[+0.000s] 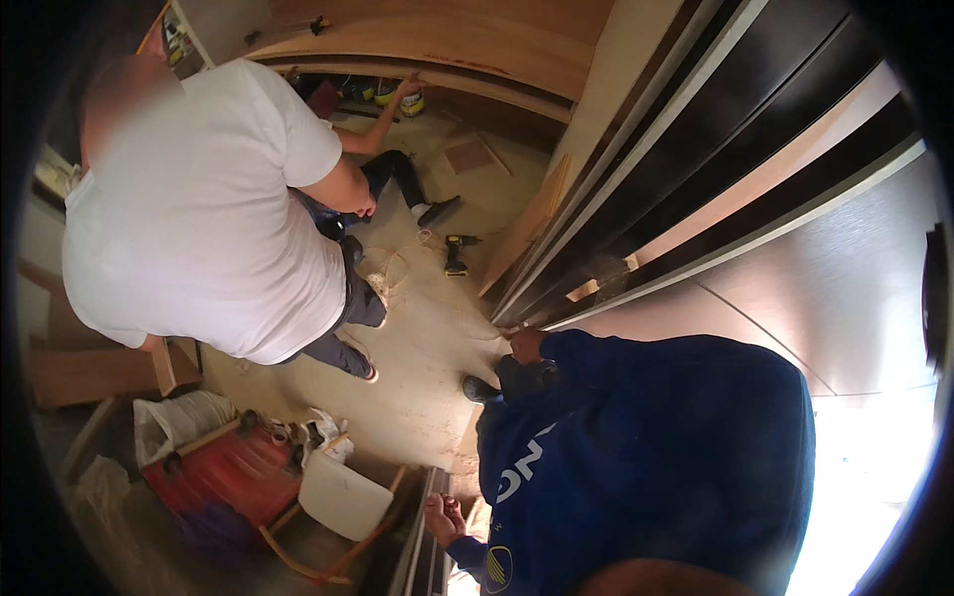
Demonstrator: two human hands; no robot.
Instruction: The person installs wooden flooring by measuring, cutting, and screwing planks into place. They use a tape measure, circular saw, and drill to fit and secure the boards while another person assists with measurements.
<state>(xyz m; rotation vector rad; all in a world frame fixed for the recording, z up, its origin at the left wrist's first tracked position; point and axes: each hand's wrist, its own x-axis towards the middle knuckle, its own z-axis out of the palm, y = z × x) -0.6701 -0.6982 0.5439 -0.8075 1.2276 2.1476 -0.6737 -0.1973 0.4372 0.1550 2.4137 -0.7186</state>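
I wear a dark blue sweatshirt (656, 447) that fills the lower right. My left hand (444, 519) is low in the view with its fingers curled in; nothing shows in it. My right hand (527, 345) is closed near the lower ends of tall dark panels (696, 179). Whatever it grips, if anything, is hidden. Beyond it on the floor lies a yellow and black cordless drill (456, 256), apart from both hands. Below my left hand stand the edges of narrow dark boards (427, 536).
At left stands a person in a white T-shirt (199, 209). Behind, someone in black trousers (397, 179) is low on the floor. A wooden board (527, 223) leans by the panels. A red cart (229, 472) and a chair with a white seat (343, 495) lie lower left.
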